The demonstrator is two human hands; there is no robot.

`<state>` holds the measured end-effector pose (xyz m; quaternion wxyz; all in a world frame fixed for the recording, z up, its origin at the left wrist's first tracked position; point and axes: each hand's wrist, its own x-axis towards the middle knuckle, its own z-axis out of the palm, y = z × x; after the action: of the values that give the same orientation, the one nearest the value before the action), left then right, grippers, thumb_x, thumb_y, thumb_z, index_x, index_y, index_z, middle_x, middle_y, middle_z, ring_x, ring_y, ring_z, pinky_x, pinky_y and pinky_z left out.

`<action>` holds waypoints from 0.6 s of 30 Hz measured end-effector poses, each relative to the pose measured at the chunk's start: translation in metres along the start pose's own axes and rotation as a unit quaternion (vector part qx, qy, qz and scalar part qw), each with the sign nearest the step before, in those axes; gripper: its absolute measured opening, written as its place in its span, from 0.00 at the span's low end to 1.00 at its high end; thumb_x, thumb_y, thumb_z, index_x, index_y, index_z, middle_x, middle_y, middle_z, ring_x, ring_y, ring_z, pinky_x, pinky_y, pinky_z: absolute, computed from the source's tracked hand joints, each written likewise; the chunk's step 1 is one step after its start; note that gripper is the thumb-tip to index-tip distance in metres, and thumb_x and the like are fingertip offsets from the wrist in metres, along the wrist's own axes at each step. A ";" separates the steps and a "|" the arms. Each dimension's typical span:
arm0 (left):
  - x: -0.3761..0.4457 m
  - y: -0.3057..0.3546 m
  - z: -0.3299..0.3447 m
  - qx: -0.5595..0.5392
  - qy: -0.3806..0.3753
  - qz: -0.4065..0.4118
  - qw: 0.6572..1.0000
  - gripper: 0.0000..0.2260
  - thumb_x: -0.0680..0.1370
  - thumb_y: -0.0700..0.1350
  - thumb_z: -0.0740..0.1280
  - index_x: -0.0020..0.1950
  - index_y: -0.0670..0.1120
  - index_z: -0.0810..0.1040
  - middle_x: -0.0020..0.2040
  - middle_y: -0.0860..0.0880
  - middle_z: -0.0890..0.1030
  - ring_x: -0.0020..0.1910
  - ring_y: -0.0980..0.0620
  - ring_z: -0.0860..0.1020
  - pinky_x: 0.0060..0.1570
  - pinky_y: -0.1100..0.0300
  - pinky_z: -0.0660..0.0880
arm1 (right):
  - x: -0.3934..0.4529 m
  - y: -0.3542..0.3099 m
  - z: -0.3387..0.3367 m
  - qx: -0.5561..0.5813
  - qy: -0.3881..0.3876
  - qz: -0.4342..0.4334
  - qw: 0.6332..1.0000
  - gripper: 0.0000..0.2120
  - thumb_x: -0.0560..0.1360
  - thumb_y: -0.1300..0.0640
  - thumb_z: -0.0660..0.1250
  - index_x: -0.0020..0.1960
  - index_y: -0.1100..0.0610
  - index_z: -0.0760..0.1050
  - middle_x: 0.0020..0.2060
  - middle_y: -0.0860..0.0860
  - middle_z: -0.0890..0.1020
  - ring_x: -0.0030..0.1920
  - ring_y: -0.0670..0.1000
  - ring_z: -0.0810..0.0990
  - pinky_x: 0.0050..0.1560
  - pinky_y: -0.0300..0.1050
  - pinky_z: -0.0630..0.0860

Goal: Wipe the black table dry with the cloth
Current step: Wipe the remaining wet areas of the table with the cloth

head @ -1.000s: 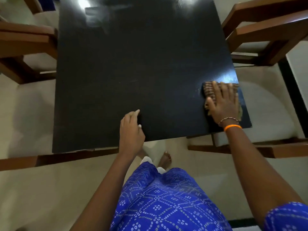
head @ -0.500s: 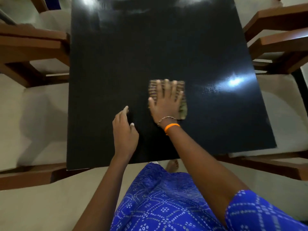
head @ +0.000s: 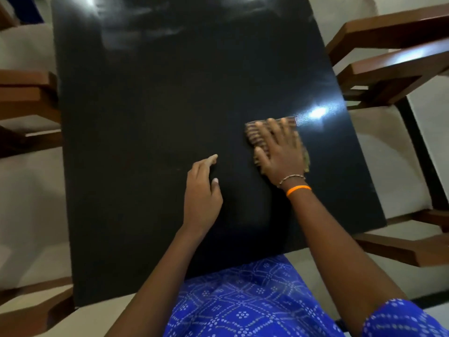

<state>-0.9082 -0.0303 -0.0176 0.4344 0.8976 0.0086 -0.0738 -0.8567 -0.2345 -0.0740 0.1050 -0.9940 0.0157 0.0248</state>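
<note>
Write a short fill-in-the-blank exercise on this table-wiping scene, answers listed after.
1. The right hand presses flat on the striped ____.
2. The left hand rests on the table holding ____.
3. The wristband on the right wrist is coloured ____.

Answers: cloth; nothing; orange

The person wears a bright blue garment printed with small white dotted diamonds and flowers, short-sleeved. The right wrist carries a thin beaded bracelet and an orange band.
</note>
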 end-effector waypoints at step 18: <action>0.098 0.106 0.126 0.071 -0.043 0.005 0.996 0.23 0.76 0.36 0.63 0.69 0.48 0.66 0.64 0.53 0.71 0.64 0.59 0.67 0.68 0.52 0.66 | 0.209 0.133 -0.028 0.008 0.041 0.090 0.995 0.26 0.77 0.45 0.54 0.74 0.45 0.56 0.75 0.53 0.59 0.76 0.58 0.51 0.70 0.63 0.56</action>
<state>-0.8184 -0.1998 -0.0260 0.3695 0.9224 -0.0201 -0.1110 -0.6514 -0.3754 -0.0851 0.1096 -0.9879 0.1099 -0.0070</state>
